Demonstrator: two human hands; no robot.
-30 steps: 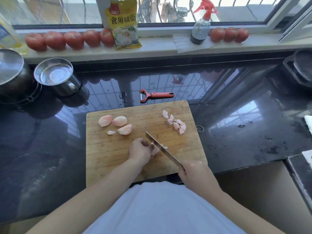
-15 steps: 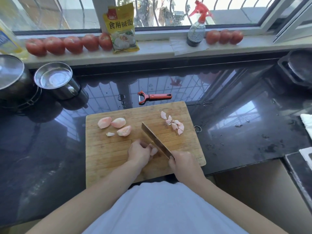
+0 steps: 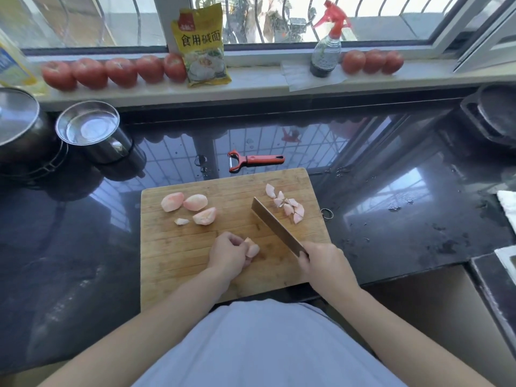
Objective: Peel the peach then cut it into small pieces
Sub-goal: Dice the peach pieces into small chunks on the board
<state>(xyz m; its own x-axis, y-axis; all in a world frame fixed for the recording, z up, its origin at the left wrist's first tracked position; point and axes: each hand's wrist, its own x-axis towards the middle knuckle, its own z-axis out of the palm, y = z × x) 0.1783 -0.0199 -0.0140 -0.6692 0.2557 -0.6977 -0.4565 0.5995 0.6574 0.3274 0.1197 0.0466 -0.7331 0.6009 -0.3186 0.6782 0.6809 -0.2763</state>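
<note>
On the wooden cutting board my left hand holds a peeled peach wedge against the wood with curled fingers. My right hand grips the handle of a cleaver; its blade points up-left and sits to the right of the wedge, apart from it. Small cut peach pieces lie in a loose heap by the blade's tip. Three larger peeled wedges and a small scrap rest at the board's upper left.
A red peeler lies on the dark glossy counter just behind the board. Two steel pots stand at the left. Tomatoes, a yellow packet and a spray bottle line the windowsill. The counter edge drops off at right front.
The cleaver has come away from the wedge, moving right and further up the board toward the cut pieces. My left hand stays on the wedge.
</note>
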